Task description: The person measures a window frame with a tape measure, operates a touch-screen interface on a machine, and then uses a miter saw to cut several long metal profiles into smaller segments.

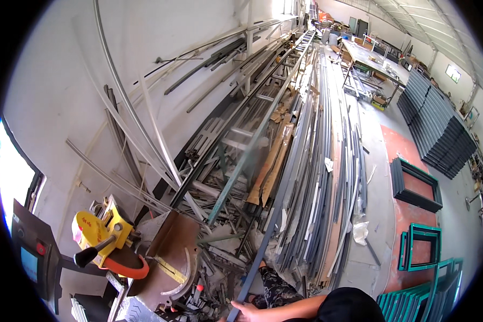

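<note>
My right hand [243, 312] comes in at the lower edge, its forearm reaching from the right. Its fingers are closed around the near end of a long dark grey metal profile [268, 236]. From there the profile slants away up and to the right, lying along a heap of other long profiles [319, 177]. My left hand is out of view. To the left of the held end stands a cut-off saw with a yellow head [118, 236], a black handle and an orange blade guard. Its round brown table [169, 241] carries a yellow strip.
Offcuts [220, 290] litter the floor beside the saw. A control box with a screen [35, 257] stands far left. Long strips lean on the left wall. At right are stacked grey frames [432, 126] and green frames [421, 247]; a worktable [375, 59] stands farther back.
</note>
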`<state>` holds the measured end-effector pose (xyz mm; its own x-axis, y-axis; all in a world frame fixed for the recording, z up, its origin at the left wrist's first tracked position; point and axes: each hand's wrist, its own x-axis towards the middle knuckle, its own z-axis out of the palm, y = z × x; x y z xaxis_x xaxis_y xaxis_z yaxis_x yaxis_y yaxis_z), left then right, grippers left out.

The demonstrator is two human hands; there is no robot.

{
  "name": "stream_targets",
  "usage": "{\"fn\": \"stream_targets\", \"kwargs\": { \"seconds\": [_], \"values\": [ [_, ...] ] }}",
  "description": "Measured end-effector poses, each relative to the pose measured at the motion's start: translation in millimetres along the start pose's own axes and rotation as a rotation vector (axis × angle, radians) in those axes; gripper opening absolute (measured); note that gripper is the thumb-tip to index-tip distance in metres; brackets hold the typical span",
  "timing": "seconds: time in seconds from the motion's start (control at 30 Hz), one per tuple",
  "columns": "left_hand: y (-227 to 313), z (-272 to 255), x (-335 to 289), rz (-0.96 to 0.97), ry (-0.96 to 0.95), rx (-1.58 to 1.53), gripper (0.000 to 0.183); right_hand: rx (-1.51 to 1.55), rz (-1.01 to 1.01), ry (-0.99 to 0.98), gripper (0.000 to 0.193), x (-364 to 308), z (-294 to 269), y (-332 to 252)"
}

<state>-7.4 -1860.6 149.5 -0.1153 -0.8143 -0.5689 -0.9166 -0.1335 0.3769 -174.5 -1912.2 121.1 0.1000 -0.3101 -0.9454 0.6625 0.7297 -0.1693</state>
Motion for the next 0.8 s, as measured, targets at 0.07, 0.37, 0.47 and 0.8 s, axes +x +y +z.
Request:
{"fn": "stream_targets", "kwargs": {
  "seconds": [0.07, 0.37, 0.47, 0.8],
  "values": [
    [-13.3, -13.7, -32.5, -0.012, 0.054, -0.044, 0.059, -0.044, 0.008, -0.037, 0.039, 0.5, -9.1, -48.5],
    [34.8, -67.9, 29.0, -0.031, 0.02, 0.066, 0.055, 0.406, -0.455, 0.004, 0.04, 99.8, -111.0, -391.1],
    [38.0, -74.6, 37.2, -0.051, 0.03, 0.062, 0.054, 0.364, -0.454, 0.102, 0.044, 72.2, -93.2, -389.8],
    [32.9, -78.9, 17.9, -0.061, 0.079, 0.038, 0.049, 0.432, -0.336, -0.013, 0.042, -36.2, -49.5, -297.6]
  ]
}}
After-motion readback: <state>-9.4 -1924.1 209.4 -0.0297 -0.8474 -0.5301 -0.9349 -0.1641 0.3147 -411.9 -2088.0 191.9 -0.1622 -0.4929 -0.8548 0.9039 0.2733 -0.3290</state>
